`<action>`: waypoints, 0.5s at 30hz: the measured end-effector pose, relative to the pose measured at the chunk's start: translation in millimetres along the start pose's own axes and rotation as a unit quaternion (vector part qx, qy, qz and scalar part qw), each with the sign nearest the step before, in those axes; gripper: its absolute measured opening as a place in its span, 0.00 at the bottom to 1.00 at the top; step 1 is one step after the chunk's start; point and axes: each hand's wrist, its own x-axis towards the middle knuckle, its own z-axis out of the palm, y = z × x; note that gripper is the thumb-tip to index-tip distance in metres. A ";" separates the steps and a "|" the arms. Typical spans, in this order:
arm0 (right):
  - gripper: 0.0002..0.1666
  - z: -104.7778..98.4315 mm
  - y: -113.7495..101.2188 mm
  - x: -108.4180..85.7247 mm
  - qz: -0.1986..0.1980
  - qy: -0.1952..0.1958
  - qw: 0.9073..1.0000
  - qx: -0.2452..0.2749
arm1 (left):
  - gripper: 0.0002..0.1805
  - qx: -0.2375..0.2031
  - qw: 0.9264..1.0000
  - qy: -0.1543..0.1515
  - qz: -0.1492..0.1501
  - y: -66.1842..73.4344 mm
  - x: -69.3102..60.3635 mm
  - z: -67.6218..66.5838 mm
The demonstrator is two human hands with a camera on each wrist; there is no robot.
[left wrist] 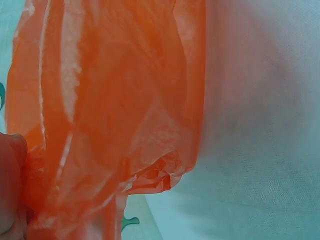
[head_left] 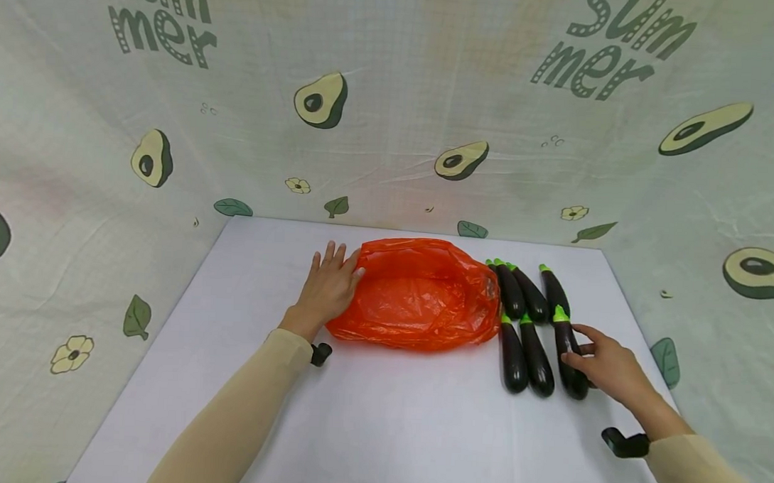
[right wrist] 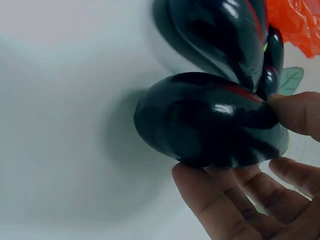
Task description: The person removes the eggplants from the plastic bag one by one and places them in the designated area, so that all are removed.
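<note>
A red plastic bag (head_left: pixel 417 306) lies on the white table with its mouth open. My left hand (head_left: pixel 328 286) touches the bag's left edge, fingers straight and spread; in the left wrist view only part of that hand shows beside the bag (left wrist: pixel 125 90). To the right of the bag lie several dark, glossy eggplants with green tops. My right hand (head_left: pixel 613 367) holds the nearest right-hand eggplant (head_left: pixel 568 358) by its side. In the right wrist view, thumb and fingers sit on opposite sides of this eggplant (right wrist: pixel 205 120), with another eggplant (right wrist: pixel 220 35) beside it.
An eggplant (head_left: pixel 554 290) lies just behind the held one. Other eggplants, such as one in front (head_left: pixel 536 360), lie close against the bag's right side. Printed cloth (head_left: pixel 392 92) with avocados and leaves walls in the table (head_left: pixel 406 427) at the back and sides.
</note>
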 end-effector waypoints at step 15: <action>0.44 7.8 6.6 5.0 0.017 -0.026 1.000 -0.002 | 0.35 0.000 1.000 -0.001 -0.008 -0.2 0.9 2.5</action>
